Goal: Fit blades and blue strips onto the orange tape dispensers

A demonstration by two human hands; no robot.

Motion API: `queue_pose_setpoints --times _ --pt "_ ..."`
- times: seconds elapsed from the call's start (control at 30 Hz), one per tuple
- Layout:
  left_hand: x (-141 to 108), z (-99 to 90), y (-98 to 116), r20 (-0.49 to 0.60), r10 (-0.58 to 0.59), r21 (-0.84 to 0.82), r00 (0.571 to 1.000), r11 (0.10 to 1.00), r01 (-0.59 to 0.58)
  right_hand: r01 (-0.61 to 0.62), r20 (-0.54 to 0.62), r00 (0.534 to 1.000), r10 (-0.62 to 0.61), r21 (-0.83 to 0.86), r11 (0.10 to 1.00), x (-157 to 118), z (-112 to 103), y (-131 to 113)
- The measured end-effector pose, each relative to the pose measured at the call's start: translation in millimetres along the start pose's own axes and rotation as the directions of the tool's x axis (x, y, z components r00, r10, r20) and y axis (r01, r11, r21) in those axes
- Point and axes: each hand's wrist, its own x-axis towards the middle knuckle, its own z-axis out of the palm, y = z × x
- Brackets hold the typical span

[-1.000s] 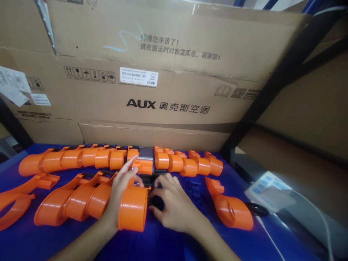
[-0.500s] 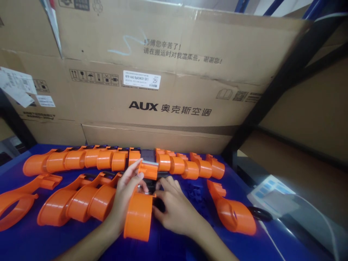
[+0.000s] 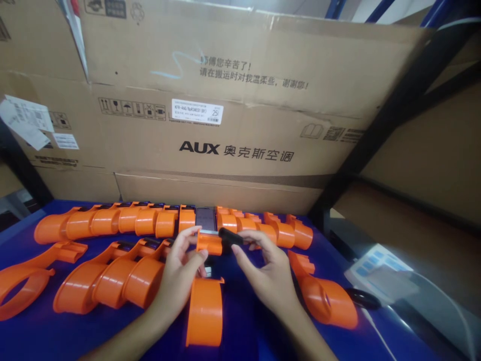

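Observation:
My left hand [image 3: 176,276] is closed around an orange plastic tape dispenser [image 3: 205,313], held in front of me with its broad ring hanging low. A serrated edge [image 3: 208,232] runs along the dispenser's top end. Between the fingertips of my right hand [image 3: 273,275] is a short black tube [image 3: 231,236]. Its left end is beside the dispenser's upper right side; whether they touch, I cannot tell. A small whitish piece [image 3: 208,272] shows under my left fingers, partly hidden.
Orange dispensers stand in a back row [image 3: 104,220] and a left front group [image 3: 78,286] on the blue surface [image 3: 150,341]. One more dispenser [image 3: 332,301] lies at right, near a white device [image 3: 379,273]. A phone-like dark screen [image 3: 205,218] stands behind my hands. A cardboard box [image 3: 240,120] blocks the back.
My right hand has risen from low behind the dispenser and now has the black tube in its fingers. My left hand and the dispenser have shifted slightly right.

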Motion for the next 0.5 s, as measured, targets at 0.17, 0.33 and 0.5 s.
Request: queue_pose_setpoints --times 0.17,0.33,0.5 --pt "-0.4 0.0 -4.7 0.051 0.004 0.033 0.999 0.999 -0.006 0.06 0.059 0.996 -0.061 0.02 0.998 -1.6 3.5 -0.3" --pt "-2.4 2.2 -3.9 0.072 0.01 0.02 0.997 1.0 -0.011 0.081 0.073 0.994 -0.084 0.047 0.996 -1.5 4.2 1.9" --pt "-3.4 0.5 -3.9 0.087 0.025 0.051 0.996 0.998 -0.03 0.08 0.109 0.99 -0.087 0.072 0.994 -2.6 5.1 1.2"
